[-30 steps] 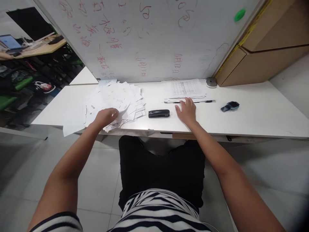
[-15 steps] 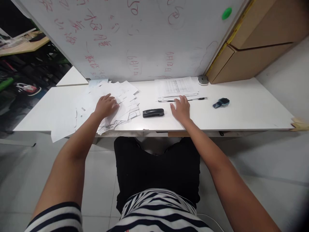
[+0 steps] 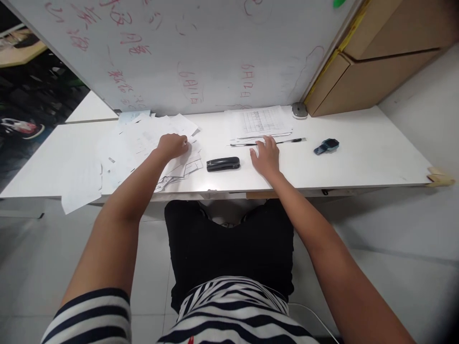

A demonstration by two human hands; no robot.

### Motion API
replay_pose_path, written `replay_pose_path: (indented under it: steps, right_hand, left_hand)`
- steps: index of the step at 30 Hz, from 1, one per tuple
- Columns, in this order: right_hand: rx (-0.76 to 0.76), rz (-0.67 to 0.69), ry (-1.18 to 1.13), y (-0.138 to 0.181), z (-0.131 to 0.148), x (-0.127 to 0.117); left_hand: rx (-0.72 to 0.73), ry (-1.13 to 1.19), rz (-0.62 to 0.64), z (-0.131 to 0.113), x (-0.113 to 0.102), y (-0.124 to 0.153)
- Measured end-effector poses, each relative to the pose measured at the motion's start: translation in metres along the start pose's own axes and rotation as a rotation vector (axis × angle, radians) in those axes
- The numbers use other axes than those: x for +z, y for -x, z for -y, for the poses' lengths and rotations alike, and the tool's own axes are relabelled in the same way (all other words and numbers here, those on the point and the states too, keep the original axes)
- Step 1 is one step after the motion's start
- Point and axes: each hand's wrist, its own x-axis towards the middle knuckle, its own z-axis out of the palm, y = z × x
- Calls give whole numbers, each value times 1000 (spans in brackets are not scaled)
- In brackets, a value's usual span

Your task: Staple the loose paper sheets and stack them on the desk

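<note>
My left hand is closed over a loose pile of white papers, its fingers curled inward at the pile's right side. What the fingertips hold, if anything, is hidden. My right hand rests open on the white desk, fingers spread across a thin black pen. Just beyond those fingers lie printed sheets with a table on the top one. Between my hands sits a black stapler.
A dark wristwatch lies on the desk to the right. Behind stand a whiteboard with red writing, a grey mouse and stacked cardboard boxes. One paper sheet overhangs the front edge at left.
My left hand has moved right across the papers, and its spread fingers have curled closed. My right hand stays in place by the pen. The view has shifted slightly.
</note>
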Motion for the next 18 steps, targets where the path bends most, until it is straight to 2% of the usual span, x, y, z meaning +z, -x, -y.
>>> replay_pose_path:
  steps: [11,18]
  right_hand:
    - [-13,-1,-9,-1,-1,1]
    - [-4,15,21,0,-3,2]
  left_hand:
    - [41,112,-64,16,4,9]
    - [-17,191,-95,13,12,7]
